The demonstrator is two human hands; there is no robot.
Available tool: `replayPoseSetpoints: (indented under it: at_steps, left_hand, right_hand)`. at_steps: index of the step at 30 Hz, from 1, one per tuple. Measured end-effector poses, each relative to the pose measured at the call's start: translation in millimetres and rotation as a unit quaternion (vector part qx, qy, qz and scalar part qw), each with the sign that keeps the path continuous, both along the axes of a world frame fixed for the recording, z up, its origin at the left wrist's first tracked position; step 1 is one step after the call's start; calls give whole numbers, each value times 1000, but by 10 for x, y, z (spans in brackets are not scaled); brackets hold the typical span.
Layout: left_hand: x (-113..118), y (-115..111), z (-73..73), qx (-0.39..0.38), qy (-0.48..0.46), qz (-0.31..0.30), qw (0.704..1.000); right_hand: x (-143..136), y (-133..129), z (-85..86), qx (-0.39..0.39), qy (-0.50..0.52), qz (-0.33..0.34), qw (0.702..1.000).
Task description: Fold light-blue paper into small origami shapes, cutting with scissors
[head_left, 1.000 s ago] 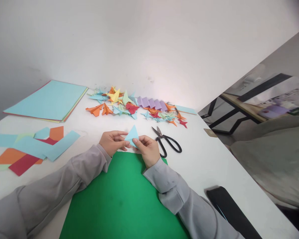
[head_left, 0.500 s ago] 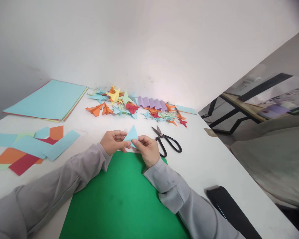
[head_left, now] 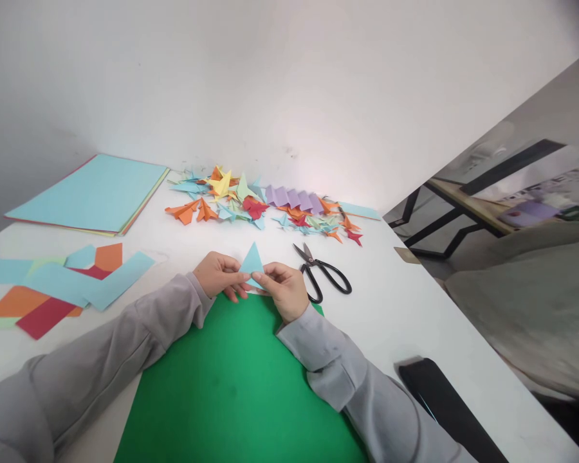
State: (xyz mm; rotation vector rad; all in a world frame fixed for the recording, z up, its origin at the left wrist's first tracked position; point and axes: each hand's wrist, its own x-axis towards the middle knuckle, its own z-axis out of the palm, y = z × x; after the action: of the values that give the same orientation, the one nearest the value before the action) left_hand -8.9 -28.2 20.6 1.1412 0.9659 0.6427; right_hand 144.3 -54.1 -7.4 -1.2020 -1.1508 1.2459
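Note:
Between my two hands is a small light-blue piece of folded paper (head_left: pixel 252 259), shaped like a triangle with its point away from me. My left hand (head_left: pixel 220 275) pinches its left lower corner between thumb and fingers. On the other side, my right hand (head_left: pixel 285 287) grips the right lower corner, its thumb on the front near the bottom edge. Both hands are just above the far edge of a green sheet (head_left: pixel 236 379). Fingers hide the paper's lower corners. Black-handled scissors (head_left: pixel 318 267) lie partly spread to the right of my right hand.
Folded paper figures (head_left: pixel 224 186) in several colours are heaped along the wall, with a pleated purple strip (head_left: pixel 294 199) among them. Cut paper pieces (head_left: pixel 60 283) lie at left, before a stack of coloured sheets (head_left: pixel 91 193). A black phone-like object (head_left: pixel 444 399) rests at right.
The paper triangle has turned slightly and shows more squarely, still held by both hands. My left fingers have shifted a little lower behind it.

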Motion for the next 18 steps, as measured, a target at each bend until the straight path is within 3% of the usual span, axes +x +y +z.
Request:
replayPoseSetpoints:
  at_steps: [6, 18]
  left_hand:
    - [12, 4, -12, 3, 20, -42, 999]
    - [16, -52, -71, 73, -24, 32, 997]
  right_hand:
    - [2, 5, 1, 6, -8, 5, 1000]
    - [4, 23, 20, 39, -95, 78, 992]
